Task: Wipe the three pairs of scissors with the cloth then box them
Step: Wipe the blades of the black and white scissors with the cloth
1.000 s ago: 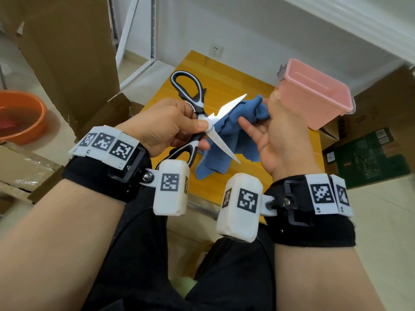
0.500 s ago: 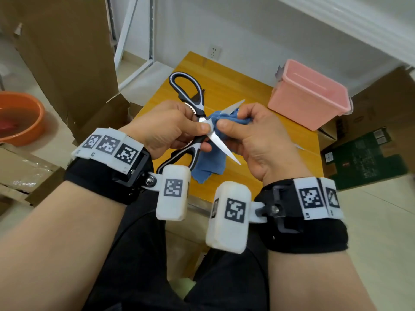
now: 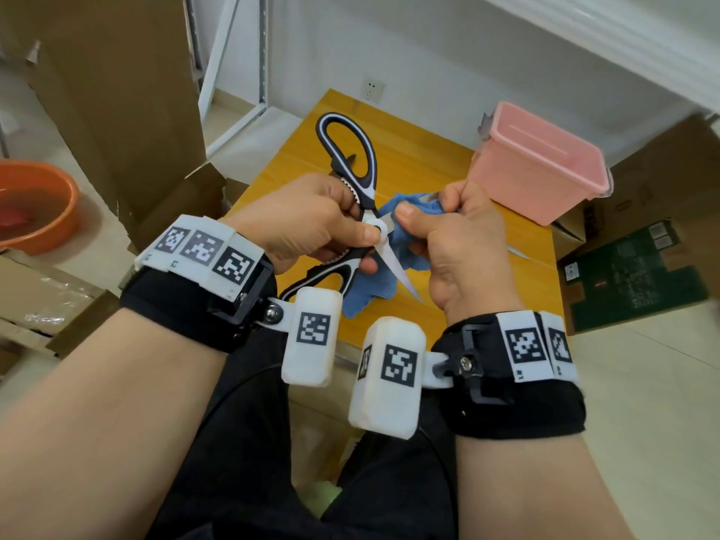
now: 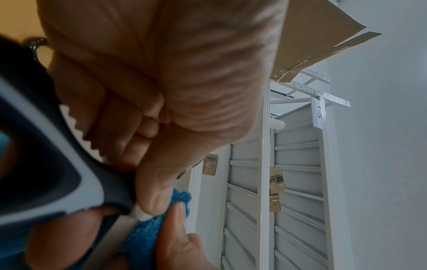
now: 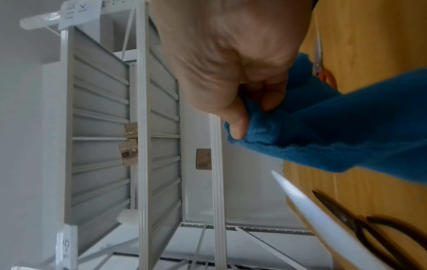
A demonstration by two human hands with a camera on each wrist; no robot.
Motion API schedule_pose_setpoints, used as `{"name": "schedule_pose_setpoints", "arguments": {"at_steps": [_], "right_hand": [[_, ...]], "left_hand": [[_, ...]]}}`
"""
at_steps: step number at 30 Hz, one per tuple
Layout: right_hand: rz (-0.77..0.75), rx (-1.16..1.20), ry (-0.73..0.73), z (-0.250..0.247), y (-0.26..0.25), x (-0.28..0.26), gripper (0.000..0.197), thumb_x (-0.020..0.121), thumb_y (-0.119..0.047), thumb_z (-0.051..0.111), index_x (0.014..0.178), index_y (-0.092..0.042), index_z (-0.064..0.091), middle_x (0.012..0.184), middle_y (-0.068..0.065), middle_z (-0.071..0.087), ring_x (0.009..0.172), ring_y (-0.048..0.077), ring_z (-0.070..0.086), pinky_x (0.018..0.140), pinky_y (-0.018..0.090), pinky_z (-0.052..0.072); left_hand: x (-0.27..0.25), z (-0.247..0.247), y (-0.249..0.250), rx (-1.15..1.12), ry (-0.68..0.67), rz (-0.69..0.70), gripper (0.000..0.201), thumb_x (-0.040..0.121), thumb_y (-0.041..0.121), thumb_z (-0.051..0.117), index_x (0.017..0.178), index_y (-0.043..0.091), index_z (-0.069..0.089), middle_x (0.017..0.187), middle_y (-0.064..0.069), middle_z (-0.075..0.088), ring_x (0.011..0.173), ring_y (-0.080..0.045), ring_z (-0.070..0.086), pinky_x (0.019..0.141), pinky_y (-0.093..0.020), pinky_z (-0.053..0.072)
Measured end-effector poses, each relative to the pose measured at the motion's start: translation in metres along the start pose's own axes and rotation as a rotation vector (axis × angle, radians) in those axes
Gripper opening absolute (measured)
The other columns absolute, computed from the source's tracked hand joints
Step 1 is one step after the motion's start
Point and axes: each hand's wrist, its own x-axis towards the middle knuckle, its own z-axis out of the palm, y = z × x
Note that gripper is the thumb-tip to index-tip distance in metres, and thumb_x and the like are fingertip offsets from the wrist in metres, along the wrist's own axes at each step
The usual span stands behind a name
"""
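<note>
My left hand (image 3: 331, 224) grips black-and-white kitchen scissors (image 3: 352, 169) near the pivot, blades spread apart above the wooden table (image 3: 440, 157). My right hand (image 3: 448, 228) pinches a blue cloth (image 3: 370, 290) around the upper blade; the lower blade (image 3: 397, 270) sticks out bare. In the left wrist view the thumb presses on the pivot beside the cloth (image 4: 143, 237). The right wrist view shows the cloth (image 5: 335, 131), the bare blade (image 5: 312, 210), dark metal scissors (image 5: 360, 228) and orange-handled scissors (image 5: 321, 67) lying on the table. A pink plastic box (image 3: 541, 165) stands at the table's far right.
Cardboard boxes (image 3: 109, 91) stand to the left and a green carton (image 3: 631, 270) lies on the floor at right. An orange basin (image 3: 35, 204) sits on the floor at far left. White metal shelving (image 5: 104, 127) is behind the table.
My right hand went from open behind the cloth to pinching it around the upper blade, and has slid the cloth outward along that blade. The left hand kept hold of the scissors.
</note>
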Motion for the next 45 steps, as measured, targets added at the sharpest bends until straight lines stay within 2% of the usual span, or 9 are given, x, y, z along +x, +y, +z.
{"name": "schedule_pose_setpoints", "arguments": {"at_steps": [5, 10, 13, 18, 29, 32, 35, 39, 45], "right_hand": [[-0.041, -0.014, 0.133, -0.024, -0.011, 0.015, 0.053, 0.084, 0.005, 0.069, 0.068, -0.024, 0.028, 0.064, -0.003, 0.032, 0.057, 0.015, 0.037, 0.049, 0.026, 0.032], [-0.101, -0.012, 0.179, -0.039, -0.018, 0.021, 0.048, 0.086, 0.005, 0.069, 0.069, -0.022, 0.034, 0.073, 0.004, 0.041, 0.063, 0.016, 0.047, 0.048, 0.024, 0.042], [-0.041, -0.025, 0.127, -0.036, -0.011, 0.019, 0.039, 0.089, -0.001, 0.07, 0.074, -0.021, 0.04, 0.085, 0.012, 0.048, 0.063, 0.02, 0.051, 0.047, 0.021, 0.045], [0.065, -0.022, 0.061, -0.033, -0.003, 0.016, 0.026, 0.091, -0.009, 0.07, 0.082, -0.022, 0.049, 0.084, 0.0, 0.062, 0.066, 0.012, 0.061, 0.055, 0.023, 0.051], [0.175, -0.308, -0.054, -0.037, -0.015, 0.012, 0.027, 0.099, -0.003, 0.053, 0.093, -0.026, 0.066, 0.097, -0.007, 0.063, 0.072, 0.01, 0.059, 0.044, 0.017, 0.045], [0.174, -0.433, -0.053, -0.044, -0.016, 0.017, 0.021, 0.097, -0.01, 0.063, 0.104, -0.029, 0.06, 0.103, 0.0, 0.062, 0.08, 0.016, 0.062, 0.06, 0.032, 0.057], [0.193, -0.653, -0.025, -0.052, -0.007, 0.025, 0.037, 0.092, -0.017, 0.071, 0.118, -0.023, 0.045, 0.093, 0.0, 0.055, 0.078, 0.018, 0.057, 0.07, 0.04, 0.056], [0.195, -0.716, 0.04, -0.05, 0.012, 0.036, 0.021, 0.091, -0.016, 0.071, 0.109, -0.017, 0.06, 0.089, 0.001, 0.061, 0.093, 0.028, 0.065, 0.083, 0.047, 0.057], [0.276, -0.599, -0.05, -0.044, 0.039, 0.051, 0.038, 0.091, -0.006, 0.059, 0.126, -0.022, 0.057, 0.104, 0.006, 0.065, 0.097, 0.026, 0.063, 0.067, 0.031, 0.049]], "left_hand": [[-0.009, -0.005, -0.013, 0.017, -0.057, -0.046, 0.028, 0.088, -0.003, 0.064, 0.106, -0.022, 0.054, 0.082, -0.023, 0.071, 0.07, -0.026, 0.074, 0.05, -0.02, 0.044], [-0.008, -0.008, -0.021, -0.077, -0.014, -0.058, 0.031, 0.088, 0.001, 0.064, 0.112, -0.018, 0.056, 0.075, -0.019, 0.07, 0.068, -0.024, 0.074, 0.044, -0.017, 0.041], [-0.004, -0.009, -0.016, -0.166, -0.028, -0.056, 0.021, 0.089, 0.004, 0.062, 0.104, -0.011, 0.062, 0.079, -0.018, 0.072, 0.07, -0.022, 0.074, 0.061, -0.026, 0.054], [0.003, -0.013, -0.016, -0.199, -0.016, -0.069, 0.028, 0.093, 0.005, 0.059, 0.113, -0.014, 0.059, 0.083, -0.018, 0.073, 0.074, -0.022, 0.074, 0.08, -0.036, 0.053], [0.02, -0.002, 0.011, -0.413, -0.075, -0.037, 0.035, 0.075, 0.021, 0.066, 0.107, 0.007, 0.064, 0.092, -0.008, 0.073, 0.09, -0.019, 0.074, 0.071, -0.025, 0.06], [0.026, 0.0, 0.017, -0.441, -0.092, -0.038, 0.032, 0.076, 0.021, 0.067, 0.105, 0.007, 0.065, 0.088, -0.006, 0.072, 0.087, -0.017, 0.074, 0.066, -0.024, 0.059], [0.033, 0.002, 0.018, -0.395, -0.108, -0.046, 0.029, 0.076, 0.022, 0.067, 0.102, 0.008, 0.067, 0.089, -0.008, 0.072, 0.088, -0.018, 0.073, 0.072, -0.025, 0.06], [0.045, 0.004, 0.013, -0.344, -0.098, -0.075, 0.015, 0.088, 0.016, 0.064, 0.099, 0.007, 0.067, 0.092, -0.011, 0.072, 0.088, -0.019, 0.073, 0.079, -0.028, 0.058], [0.069, 0.003, -0.002, -0.354, -0.033, -0.145, 0.025, 0.09, 0.016, 0.065, 0.114, 0.007, 0.066, 0.097, -0.01, 0.074, 0.092, -0.019, 0.072, 0.08, -0.028, 0.059]]}}
